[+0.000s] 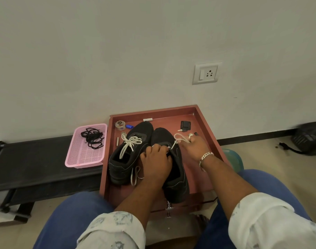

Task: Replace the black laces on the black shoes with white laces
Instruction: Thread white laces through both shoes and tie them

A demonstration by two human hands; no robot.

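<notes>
Two black shoes stand side by side in a reddish-brown tray (203, 123). The left shoe (128, 155) carries a white lace (131, 142) tied in a bow. My left hand (156, 159) rests on the tongue area of the right shoe (175, 177), fingers curled over the eyelets, where it seems to grip the lace. My right hand (194, 146) pinches a loop of the second white lace (180, 138) just right of that shoe. The black laces (92, 137) lie tangled in a pink basket (85, 159) to the left.
In the tray's far part lie a tape roll (119, 125), a blue cap (130, 126) and a black key fob (185, 126). A black bench (28, 164) holds the basket. A wall socket (206, 73) is above. A black bag (309, 139) lies on the floor at right.
</notes>
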